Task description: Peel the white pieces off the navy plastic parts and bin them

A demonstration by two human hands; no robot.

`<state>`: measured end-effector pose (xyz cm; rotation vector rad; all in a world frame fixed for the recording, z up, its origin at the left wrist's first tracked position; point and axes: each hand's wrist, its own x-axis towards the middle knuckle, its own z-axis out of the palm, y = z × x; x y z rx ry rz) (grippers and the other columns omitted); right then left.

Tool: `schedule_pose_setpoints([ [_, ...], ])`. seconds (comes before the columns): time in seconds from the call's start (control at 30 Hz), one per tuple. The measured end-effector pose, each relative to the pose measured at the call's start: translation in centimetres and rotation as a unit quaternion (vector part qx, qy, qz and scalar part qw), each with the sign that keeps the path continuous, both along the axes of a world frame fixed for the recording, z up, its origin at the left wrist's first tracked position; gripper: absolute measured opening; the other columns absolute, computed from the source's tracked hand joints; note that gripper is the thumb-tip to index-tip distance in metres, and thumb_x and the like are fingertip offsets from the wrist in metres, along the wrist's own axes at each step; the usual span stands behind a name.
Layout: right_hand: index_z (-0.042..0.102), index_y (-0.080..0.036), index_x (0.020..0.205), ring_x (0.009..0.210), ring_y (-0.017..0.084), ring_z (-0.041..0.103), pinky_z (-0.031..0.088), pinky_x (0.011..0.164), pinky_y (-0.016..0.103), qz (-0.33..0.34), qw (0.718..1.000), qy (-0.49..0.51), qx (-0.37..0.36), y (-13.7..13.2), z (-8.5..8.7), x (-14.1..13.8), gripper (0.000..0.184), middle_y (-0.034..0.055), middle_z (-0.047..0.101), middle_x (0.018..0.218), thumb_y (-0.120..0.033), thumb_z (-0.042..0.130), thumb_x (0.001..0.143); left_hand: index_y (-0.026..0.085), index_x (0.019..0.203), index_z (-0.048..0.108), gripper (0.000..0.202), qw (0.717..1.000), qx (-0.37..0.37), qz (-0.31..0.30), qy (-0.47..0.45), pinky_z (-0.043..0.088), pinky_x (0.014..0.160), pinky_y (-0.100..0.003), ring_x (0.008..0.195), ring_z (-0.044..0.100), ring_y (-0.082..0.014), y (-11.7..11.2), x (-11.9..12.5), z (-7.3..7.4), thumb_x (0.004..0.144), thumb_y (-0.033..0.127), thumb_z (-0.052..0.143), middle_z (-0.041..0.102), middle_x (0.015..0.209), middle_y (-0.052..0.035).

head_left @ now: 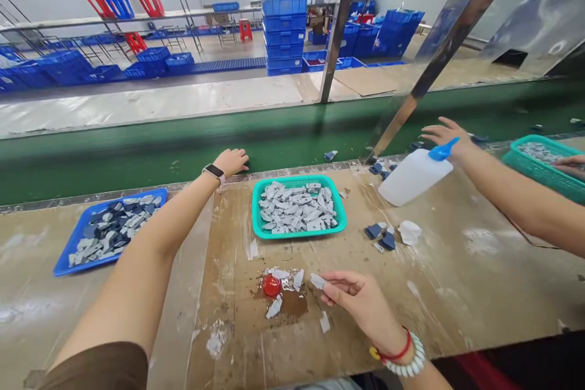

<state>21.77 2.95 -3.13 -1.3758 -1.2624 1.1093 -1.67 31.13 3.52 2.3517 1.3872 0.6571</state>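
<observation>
My right hand [350,295] pinches a small light-grey plastic piece [318,281] between thumb and fingers, low over the table. Just left of it, several similar grey pieces [275,306] lie around a small red round dish [272,285] on a wet brown patch. My left hand [231,163] is stretched out to the near edge of the green conveyor belt [192,161]. Its fingers are curled down, and what they hold, if anything, is hidden. Between my hands, farther back, a green basket [256,219] is heaped with grey pieces.
A blue tray [86,263] of dark and grey parts lies left. At right stand a white bottle with a blue spout [414,177] and several navy parts [379,233]. A co-worker's hand [443,134] reaches over the belt, near a metal post [402,109]. Another green basket [539,173] sits beyond.
</observation>
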Motion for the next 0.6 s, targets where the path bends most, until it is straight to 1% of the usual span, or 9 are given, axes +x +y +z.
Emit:
schedule_pose_setpoints([
  [0.1,0.073,-0.024,0.085,0.066,0.017,0.064,0.054,0.056,0.028,0.042,0.998,-0.052,0.012,-1.1,-0.3,-0.4,0.021,0.0066,0.069,0.084,-0.042,0.065,0.081,0.013,0.116,0.054,0.032,0.999,0.023,0.033,-0.009,0.050,0.085,-0.043,0.099,0.057,-0.0217,0.2,-0.8,0.5,0.090,0.032,0.056,0.056,0.116,-0.0104],
  [0.17,0.070,-0.021,0.088,0.069,0.016,0.062,0.053,0.059,0.028,0.055,0.990,-0.116,0.052,-1.8,-0.5,-1.0,0.021,0.0075,0.066,0.089,-0.038,0.058,0.087,0.012,0.110,0.055,0.030,0.997,0.040,0.056,-0.017,0.048,0.086,-0.043,0.097,0.057,-0.0216,-0.4,-2.0,0.8,0.088,0.033,0.059,0.057,0.111,-0.0094],
  [0.23,0.068,-0.020,0.091,0.071,0.016,0.061,0.053,0.062,0.028,0.078,0.980,-0.163,0.086,-2.4,-0.9,-1.5,0.022,0.0074,0.064,0.087,-0.034,0.052,0.091,0.013,0.103,0.054,0.026,0.995,0.054,0.081,-0.024,0.046,0.085,-0.041,0.092,0.056,-0.0210,-2.3,-3.6,0.9,0.086,0.031,0.061,0.058,0.101,-0.0079],
  [0.27,0.068,-0.019,0.093,0.073,0.016,0.061,0.053,0.064,0.028,0.087,0.974,-0.181,0.100,-2.6,-1.2,-1.8,0.023,0.0074,0.064,0.087,-0.033,0.050,0.093,0.014,0.101,0.053,0.025,0.994,0.060,0.089,-0.030,0.045,0.084,-0.039,0.090,0.055,-0.0204,-3.8,-4.5,0.9,0.085,0.031,0.061,0.058,0.097,-0.0070],
  [0.33,0.067,-0.019,0.094,0.078,0.018,0.061,0.053,0.069,0.030,0.099,0.964,-0.214,0.123,-2.8,-1.8,-2.0,0.024,0.0075,0.064,0.088,-0.031,0.047,0.094,0.016,0.100,0.049,0.025,0.992,0.055,0.091,-0.073,0.044,0.080,-0.035,0.085,0.056,-0.0192,-8.0,-6.3,0.7,0.086,0.034,0.058,0.058,0.091,-0.0052],
  [0.4,0.068,-0.020,0.095,0.080,0.019,0.061,0.052,0.072,0.032,0.110,0.957,-0.234,0.134,-2.9,-2.2,-2.0,0.025,0.0074,0.065,0.087,-0.031,0.046,0.094,0.018,0.099,0.046,0.029,0.982,0.024,0.092,-0.162,0.044,0.072,-0.031,0.078,0.056,-0.0174,-13.3,-7.7,0.3,0.085,0.040,0.058,0.056,0.087,-0.0034],
  [0.43,0.069,-0.020,0.094,0.081,0.019,0.061,0.052,0.072,0.033,0.113,0.957,-0.232,0.134,-2.8,-2.2,-2.0,0.025,0.0075,0.065,0.086,-0.032,0.047,0.094,0.019,0.098,0.044,0.031,0.971,0.003,0.098,-0.216,0.043,0.069,-0.029,0.074,0.055,-0.0161,-16.1,-8.2,0.0,0.084,0.043,0.059,0.055,0.085,-0.0021],
  [0.53,0.072,-0.019,0.093,0.075,0.018,0.060,0.051,0.067,0.030,0.101,0.976,-0.168,0.091,-2.3,-1.8,-1.6,0.025,0.0074,0.065,0.085,-0.037,0.054,0.090,0.023,0.094,0.040,0.031,0.927,-0.067,0.155,-0.334,0.040,0.059,-0.024,0.058,0.048,-0.0121,-23.9,-8.3,-1.1,0.084,0.045,0.060,0.051,0.070,0.0036],
  [0.6,0.074,-0.018,0.090,0.068,0.015,0.058,0.050,0.059,0.027,0.092,0.992,-0.085,0.034,-1.7,-1.1,-1.4,0.028,0.0070,0.066,0.082,-0.043,0.060,0.085,0.024,0.099,0.043,0.028,0.905,-0.125,0.199,-0.355,0.038,0.057,-0.023,0.056,0.045,-0.0114,-27.8,-7.2,-2.1,0.087,0.045,0.056,0.048,0.066,0.0047],
])
